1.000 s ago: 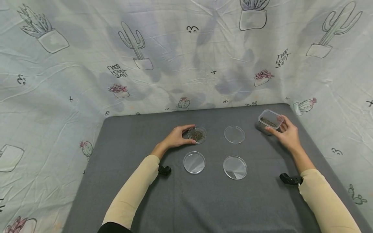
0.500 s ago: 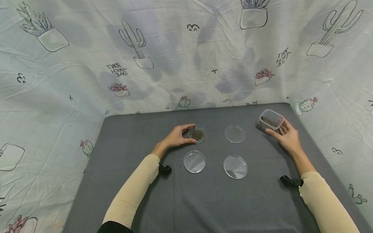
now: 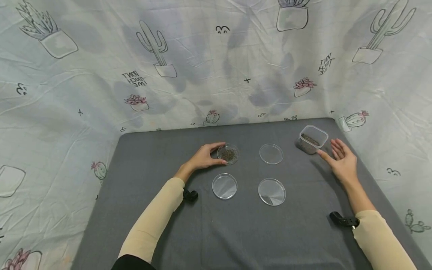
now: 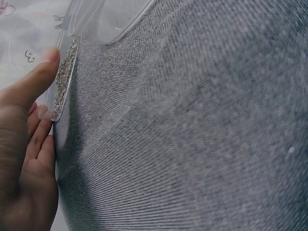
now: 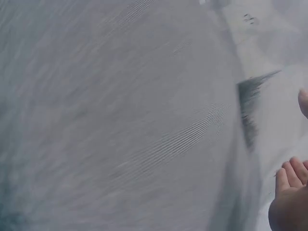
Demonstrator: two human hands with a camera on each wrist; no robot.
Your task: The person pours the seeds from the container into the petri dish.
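A: What is the person wearing?

B: Long, close-fitting cream sleeves are covering both arms down to the wrists. The left sleeve (image 3: 153,221) is running in from seven o'clock, the right sleeve (image 3: 379,240) from five o'clock.

A: Anything at the wrists?

B: A small black device is sitting at each cuff: the left mount (image 3: 190,195) is looking rounded, the right mount (image 3: 342,219) longer and flatter. The left hand (image 3: 202,159) and right hand (image 3: 342,162) are showing bare.

A: Anything else?

B: A dark garment (image 3: 129,262) is peeking in at six o'clock, under the left sleeve.
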